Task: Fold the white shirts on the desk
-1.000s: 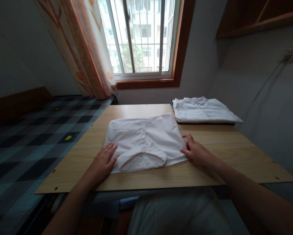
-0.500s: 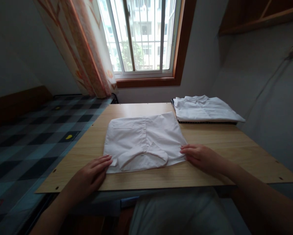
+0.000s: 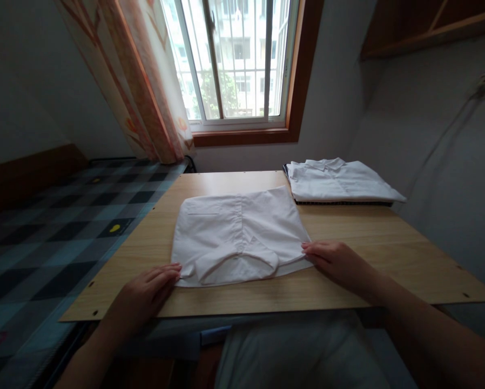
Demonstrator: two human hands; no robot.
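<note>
A folded white shirt [image 3: 210, 232] lies on the wooden board, its collar on the side nearest me and its button placket running away from me. At its near left corner, my left hand [image 3: 143, 289] has its fingers closed over the cloth edge; the thumb is largely hidden. My right hand [image 3: 335, 265] pinches the shirt's right edge near the opposite corner, fingers pressed together. The near edge shows separate cloth layers on the right.
A stack of folded clothes [image 3: 343, 181], white on top with dark cloth beneath, sits at the board's far right. The wooden board [image 3: 242, 302] has a checked bed [image 3: 76, 227] on its left. Beyond are a curtain [image 3: 145, 81] and a barred window [image 3: 238, 65].
My right hand has shifted slightly right along the shirt's edge. My left hand has slid a little left and down, its fingers more curled. The shirt stays nearly in place.
</note>
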